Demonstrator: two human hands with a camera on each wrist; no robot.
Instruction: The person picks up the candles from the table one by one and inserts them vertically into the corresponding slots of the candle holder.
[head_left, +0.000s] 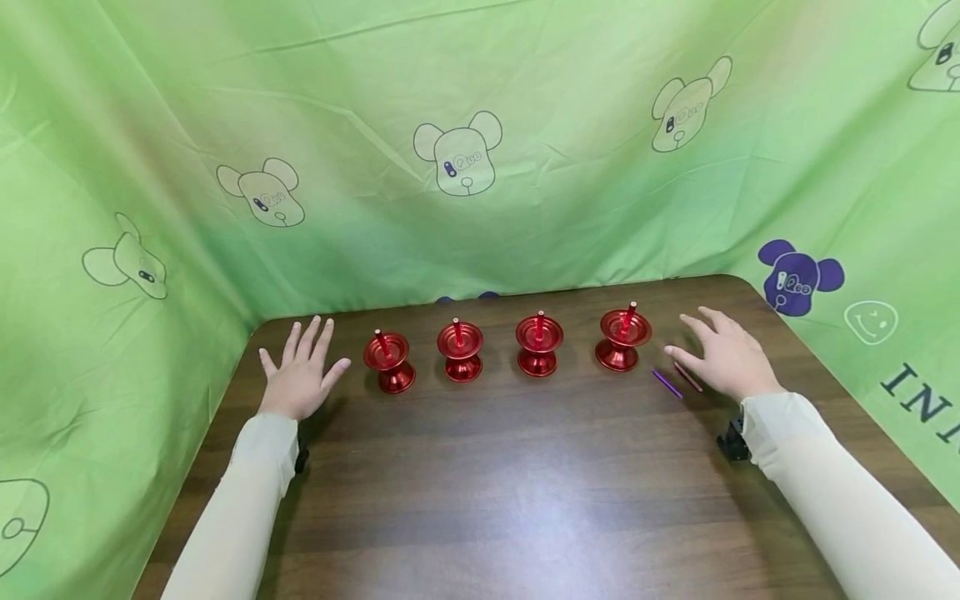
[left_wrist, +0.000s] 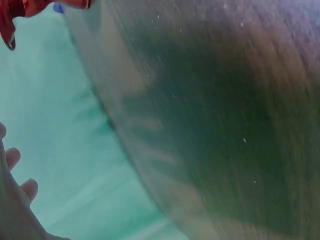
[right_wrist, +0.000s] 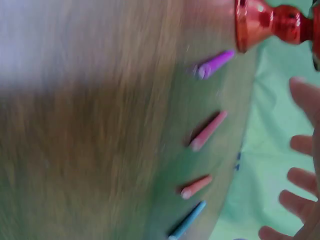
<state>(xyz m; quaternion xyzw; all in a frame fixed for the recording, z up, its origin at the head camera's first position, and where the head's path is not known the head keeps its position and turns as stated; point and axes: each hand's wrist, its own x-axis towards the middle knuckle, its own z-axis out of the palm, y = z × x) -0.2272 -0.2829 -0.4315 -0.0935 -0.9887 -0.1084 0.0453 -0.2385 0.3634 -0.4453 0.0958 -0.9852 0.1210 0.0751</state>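
Several red metal candle holders stand upright in a row, each with a thin red stick rising from its dish. My left hand (head_left: pixel 298 383) has its fingers spread, to the left of the leftmost candle holder (head_left: pixel 388 360), and holds nothing. On the right, my right hand (head_left: pixel 729 360), fingers relaxed and apart, hovers beside the rightmost candle holder (head_left: pixel 621 340). Under and beside it lie a purple stick (head_left: pixel 667 383) and a pink stick (head_left: pixel 687 377). The right wrist view also shows an orange-red stick (right_wrist: pixel 196 187) and a blue stick (right_wrist: pixel 187 220) on the wood.
The brown wooden table (head_left: pixel 480 492) has rounded far corners. A green curtain (head_left: pixel 360 192) printed with cartoon bear heads surrounds its back and sides. Between the outer holders stand a second candle holder (head_left: pixel 462 367) and a third candle holder (head_left: pixel 537 362).
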